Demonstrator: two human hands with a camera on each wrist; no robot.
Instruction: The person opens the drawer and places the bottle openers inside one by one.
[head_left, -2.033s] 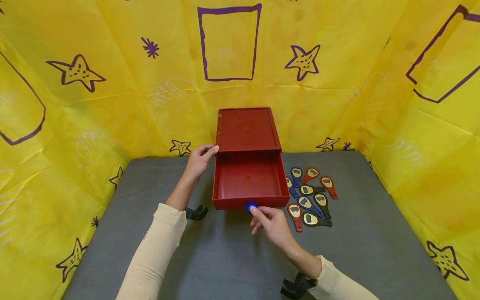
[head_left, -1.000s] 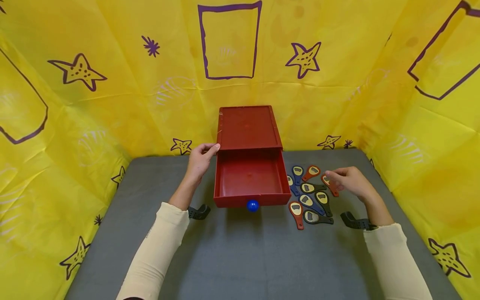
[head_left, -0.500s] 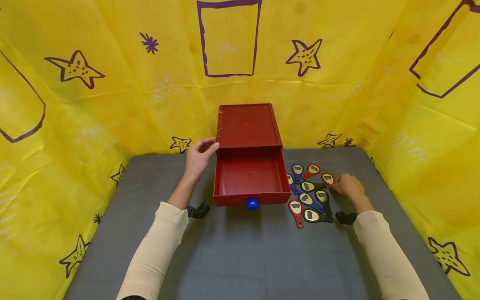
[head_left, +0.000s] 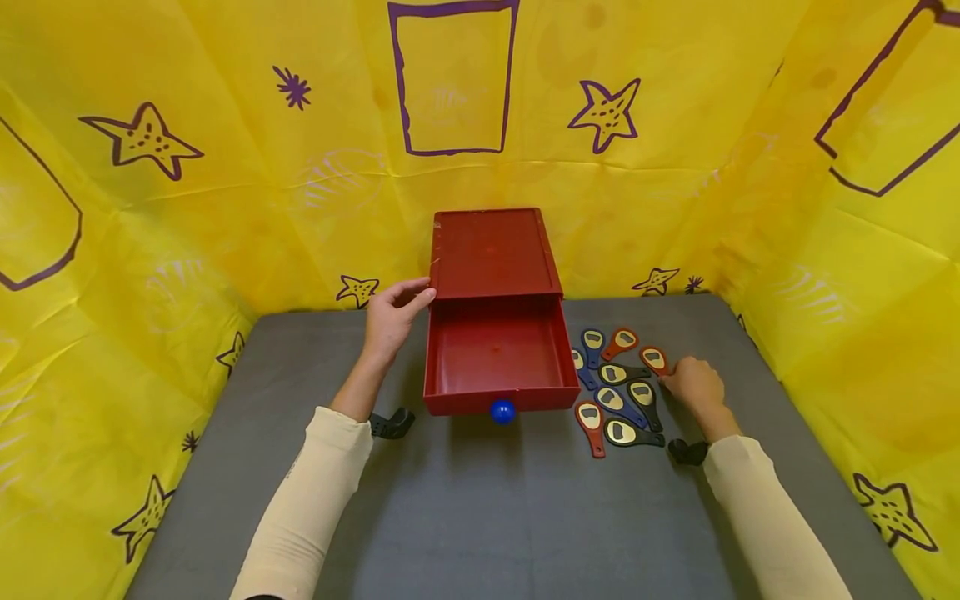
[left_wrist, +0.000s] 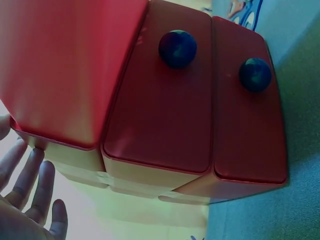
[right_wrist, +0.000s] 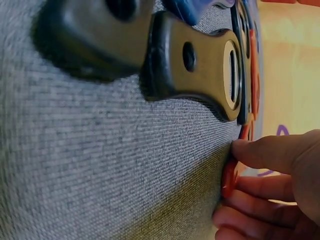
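Observation:
A red drawer cabinet point(head_left: 495, 250) stands at the back middle of the table, its top drawer point(head_left: 457, 405) pulled out with nothing inside. My left hand point(head_left: 388, 323) rests against the cabinet's left side near the top front edge; in the left wrist view its fingers point(left_wrist: 42, 187) are spread and fairly straight. At the far right of a group of bottle openers, my right hand point(head_left: 697, 386) pinches the handle of a red bottle opener point(head_left: 654, 360) between thumb and fingers. That opener lies at the table surface, its handle point(right_wrist: 229, 179) partly covered by the fingers.
Several more blue, red and black bottle openers point(head_left: 611, 400) lie close together right of the drawer. A blue knob point(head_left: 502, 412) sticks out from the drawer front. Two shut drawers point(left_wrist: 165, 110) sit below. Yellow cloth walls point(head_left: 330, 208) border the grey table point(head_left: 465, 517).
My right hand has let go of the drawer's blue knob, moved right to the bottle openers and taken hold of the red one's handle. The left hand has stayed at the cabinet.

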